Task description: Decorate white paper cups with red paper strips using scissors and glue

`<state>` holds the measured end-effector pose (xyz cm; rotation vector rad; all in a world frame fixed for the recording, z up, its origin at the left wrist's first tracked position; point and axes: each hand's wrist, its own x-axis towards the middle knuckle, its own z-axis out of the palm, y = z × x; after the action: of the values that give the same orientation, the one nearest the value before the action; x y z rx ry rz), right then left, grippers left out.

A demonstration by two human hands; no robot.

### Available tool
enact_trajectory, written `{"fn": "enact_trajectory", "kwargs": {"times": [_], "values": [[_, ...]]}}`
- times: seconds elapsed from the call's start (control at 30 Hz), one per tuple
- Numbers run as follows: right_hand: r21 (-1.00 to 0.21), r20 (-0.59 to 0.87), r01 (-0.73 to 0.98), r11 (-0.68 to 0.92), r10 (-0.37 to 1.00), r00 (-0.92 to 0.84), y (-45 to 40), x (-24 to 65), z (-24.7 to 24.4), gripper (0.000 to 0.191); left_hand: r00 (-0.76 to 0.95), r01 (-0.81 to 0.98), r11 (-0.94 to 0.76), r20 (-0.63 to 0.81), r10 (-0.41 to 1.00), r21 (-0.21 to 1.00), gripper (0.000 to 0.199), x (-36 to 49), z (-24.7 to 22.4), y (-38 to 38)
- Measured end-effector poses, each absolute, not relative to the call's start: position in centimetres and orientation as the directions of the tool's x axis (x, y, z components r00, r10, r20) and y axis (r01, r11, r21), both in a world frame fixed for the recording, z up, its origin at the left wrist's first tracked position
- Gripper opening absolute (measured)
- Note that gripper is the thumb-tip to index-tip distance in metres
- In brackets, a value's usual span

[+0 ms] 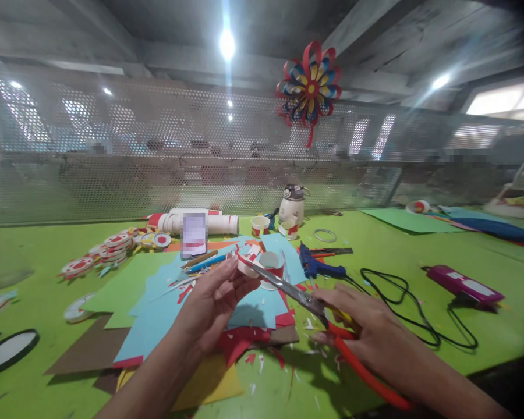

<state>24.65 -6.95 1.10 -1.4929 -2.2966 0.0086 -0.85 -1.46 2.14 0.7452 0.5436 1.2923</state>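
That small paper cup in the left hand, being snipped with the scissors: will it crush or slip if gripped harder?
The paper cup looks thin-walled and light, so it would probably dent under a firm pinch from the left hand. Its rim appears already cut, likely leaving it floppier there. With the scissors in the right hand pressing on it, it may twist rather than slip.

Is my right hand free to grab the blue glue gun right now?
Probably not: the right hand is gripping the red-handled scissors, though nothing lies between it and the blue plastic glue gun.
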Motion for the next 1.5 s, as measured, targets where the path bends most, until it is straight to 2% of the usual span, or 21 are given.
{"fn": "enact_trajectory", "kwargs": {"times": [0.43, 0.7, 0.83, 1.07, 1.23, 1.5], "values": [[-0.291, 0.323, 0.852, 0.436, 0.883, -0.341, -7.3, 24.1, 2.1, 0.044, 0.211, -0.647, 0.103, 0.048, 0.976, 0.755, 0.020, -0.8, 2.3, -1.7], [-0.349, 0.273, 0.834, 0.427, 0.898, -0.345, -7.6, 23.8, 2.4, 0.039, 0.217, -0.658, 0.102, 0.058, 0.974, 0.746, 0.016, -0.9, 2.3, -1.8], [-0.351, 0.311, 0.829, 0.435, 0.890, -0.335, -7.9, 23.7, 2.4, 0.035, 0.219, -0.660, 0.098, 0.066, 0.973, 0.745, 0.014, -1.0, 2.3, -1.9], [-0.344, 0.340, 0.831, 0.437, 0.883, -0.323, -8.0, 24.0, 2.0, 0.040, 0.226, -0.661, 0.093, 0.079, 0.971, 0.745, 0.013, -0.9, 2.4, -2.0], [-0.360, 0.320, 0.824, 0.437, 0.888, -0.331, -8.1, 23.9, 2.2, 0.037, 0.228, -0.662, 0.095, 0.079, 0.970, 0.744, 0.013, -0.9, 2.4, -1.9], [-0.318, 0.342, 0.843, 0.434, 0.882, -0.325, -8.1, 24.1, 1.8, 0.039, 0.221, -0.666, 0.099, 0.069, 0.973, 0.739, 0.014, -0.9, 2.4, -2.0]]}}
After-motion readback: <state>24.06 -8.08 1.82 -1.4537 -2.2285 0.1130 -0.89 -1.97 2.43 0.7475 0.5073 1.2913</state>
